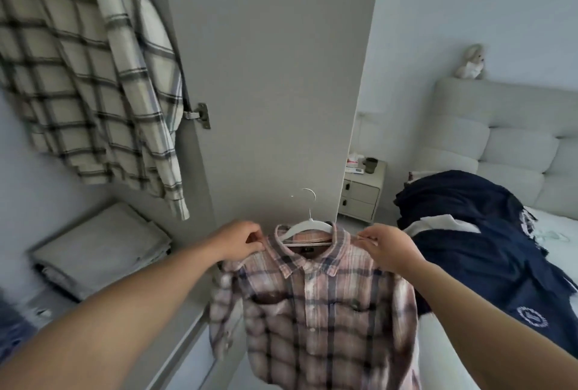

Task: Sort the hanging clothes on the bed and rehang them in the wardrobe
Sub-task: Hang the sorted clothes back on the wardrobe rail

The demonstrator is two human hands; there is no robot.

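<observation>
Hands hold a pink plaid shirt (316,302) up by its shoulders at six o'clock, in front of an open wardrobe door (275,76). The left hand (242,241) pinches the fabric of one shoulder between thumb and curled fingers, and the right hand (386,249) pinches the other the same way, apparently to keep the garment square on its white hanger (305,227) while it is carried. The hanger's hook stands free above the collar, gripped by neither hand, so a regrip looks needed before it can go on a rail. The shirt is faded pink and cream with dark blue lines, buttoned, with two chest pockets and a dark label inside the collar; its sleeves hang loose. A cream check shirt (87,76) already hangs at ten o'clock inside the wardrobe. Navy clothes (475,249) lie heaped on the bed (556,220) at three o'clock, seemingly awaiting their turn.
</observation>
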